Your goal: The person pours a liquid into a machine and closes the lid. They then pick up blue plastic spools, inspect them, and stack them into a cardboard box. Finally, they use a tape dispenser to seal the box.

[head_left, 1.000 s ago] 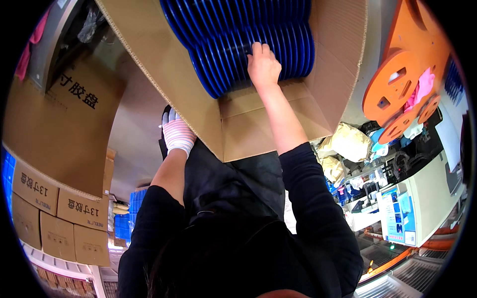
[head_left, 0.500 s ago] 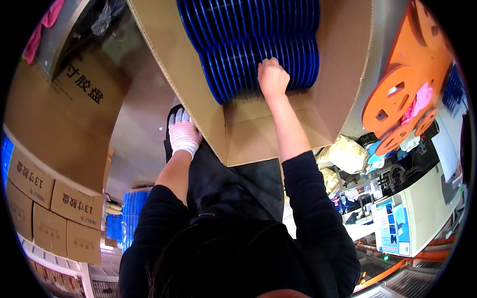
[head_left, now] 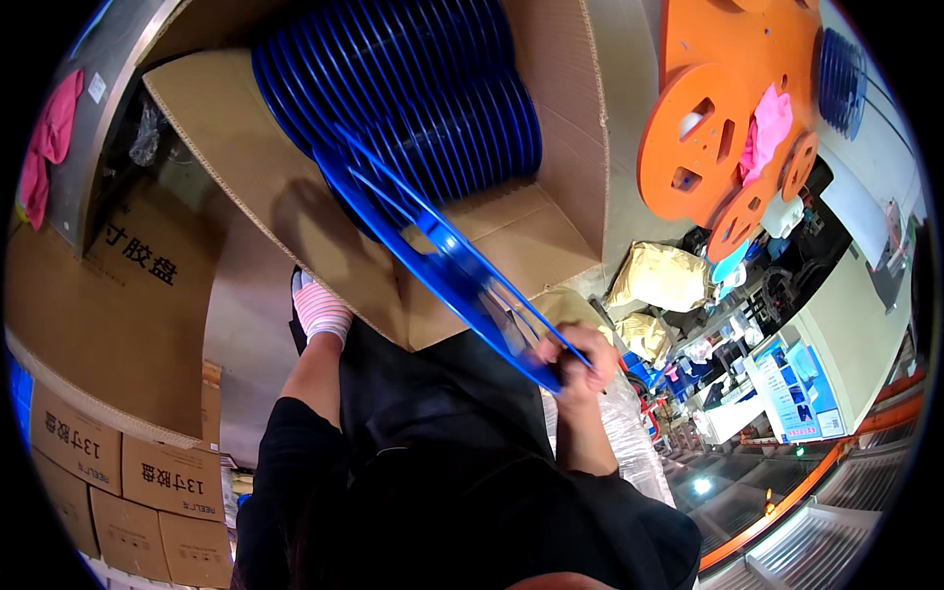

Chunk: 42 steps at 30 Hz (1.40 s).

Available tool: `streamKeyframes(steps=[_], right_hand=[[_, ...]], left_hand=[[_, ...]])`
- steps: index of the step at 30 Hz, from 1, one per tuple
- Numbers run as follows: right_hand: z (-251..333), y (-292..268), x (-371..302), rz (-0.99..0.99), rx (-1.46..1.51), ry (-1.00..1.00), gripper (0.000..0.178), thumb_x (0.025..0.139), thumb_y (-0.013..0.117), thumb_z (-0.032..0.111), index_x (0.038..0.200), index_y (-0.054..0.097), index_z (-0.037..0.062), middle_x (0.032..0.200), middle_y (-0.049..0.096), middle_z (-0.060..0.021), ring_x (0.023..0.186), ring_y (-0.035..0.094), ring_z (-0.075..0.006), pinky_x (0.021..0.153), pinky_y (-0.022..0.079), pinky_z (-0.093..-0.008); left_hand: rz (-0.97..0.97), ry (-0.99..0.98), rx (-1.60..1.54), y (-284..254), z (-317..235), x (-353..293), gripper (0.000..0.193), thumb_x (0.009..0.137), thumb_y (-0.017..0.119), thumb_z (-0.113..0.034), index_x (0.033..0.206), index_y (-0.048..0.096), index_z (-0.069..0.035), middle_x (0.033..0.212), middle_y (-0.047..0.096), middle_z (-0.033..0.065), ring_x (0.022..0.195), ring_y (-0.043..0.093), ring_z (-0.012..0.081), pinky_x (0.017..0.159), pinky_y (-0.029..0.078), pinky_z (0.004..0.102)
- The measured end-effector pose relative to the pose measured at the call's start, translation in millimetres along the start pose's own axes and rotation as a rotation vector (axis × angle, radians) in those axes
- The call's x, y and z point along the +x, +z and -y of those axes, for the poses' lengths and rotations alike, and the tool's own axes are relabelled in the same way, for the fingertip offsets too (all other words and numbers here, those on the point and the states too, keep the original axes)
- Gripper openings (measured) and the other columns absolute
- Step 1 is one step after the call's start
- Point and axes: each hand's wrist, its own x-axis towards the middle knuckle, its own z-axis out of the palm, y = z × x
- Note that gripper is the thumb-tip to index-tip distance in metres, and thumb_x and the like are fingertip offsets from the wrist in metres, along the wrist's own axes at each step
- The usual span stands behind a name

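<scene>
My right hand (head_left: 584, 362) is closed on the rim of a blue plastic reel (head_left: 452, 258), slightly blurred. The reel slants from the carton's opening down to my hand, its far end still over the carton. Inside the open cardboard carton (head_left: 556, 231) lie two rows of blue reels (head_left: 423, 118), standing on edge side by side. My left hand (head_left: 323, 310), in a striped glove, lies against the outer side of the carton's left wall. Its fingers look stretched out, though the wall partly hides them.
To the right, an orange panel with round discs (head_left: 693, 143) carries a pink cloth (head_left: 765, 133). Pale yellow bags (head_left: 659, 277) lie below it. At left stand a large open carton (head_left: 108, 334) and stacked closed cartons (head_left: 162, 477). A metal table edge (head_left: 108, 108) is at upper left.
My right hand has pulled one blue reel out of the near row and drawn it toward me. The carton now sits farther left in view. My left hand stays against the carton's side.
</scene>
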Motion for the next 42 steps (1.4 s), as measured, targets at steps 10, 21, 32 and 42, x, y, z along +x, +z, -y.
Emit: streamKeyframes(steps=[10,21,32,42], right_hand=[[-19,-59,-14,-0.405,0.090,0.095,0.048,0.101,0.045,0.040,0.115,0.045,-0.0049,0.075,0.059,-0.0140,0.055,0.056,-0.0175,0.051,0.045,-0.0268],[-38,-75,-5,-0.366,-0.044,-0.048,0.049,0.102,0.040,0.040,0.115,0.047,-0.0064,0.071,0.062,-0.0143,0.057,0.056,-0.0161,0.054,0.044,-0.0240],[-46,-67,2,-0.434,-0.475,-0.056,0.026,0.087,0.057,0.000,0.065,0.047,0.0092,0.058,0.056,-0.0017,0.048,0.052,-0.0151,0.047,0.040,-0.0244],[-38,-29,10,-0.320,0.161,0.043,0.027,0.097,0.044,0.018,0.078,0.049,-0.0011,0.057,0.048,-0.0108,0.043,0.050,-0.0187,0.038,0.042,-0.0267]], left_hand=[[-0.063,-0.137,-0.429,7,-3,-12,0.043,0.088,0.052,-0.018,0.129,0.053,-0.005,0.132,0.054,0.0156,0.125,0.047,0.0326,0.109,0.034,0.0440],[-0.549,0.575,-0.269,-103,-119,-7,0.045,0.062,0.065,-0.008,0.106,0.061,-0.002,0.111,0.058,0.0175,0.100,0.054,0.0401,0.084,0.043,0.0507],[-0.385,0.445,-0.405,-6,-197,99,0.048,0.076,0.065,-0.017,0.121,0.056,-0.005,0.129,0.053,0.0197,0.121,0.049,0.0383,0.104,0.039,0.0478],[-0.393,-0.615,-0.791,38,-108,98,0.059,0.080,0.058,-0.013,0.136,0.041,-0.002,0.144,0.038,0.0235,0.134,0.037,0.0389,0.113,0.031,0.0415]])
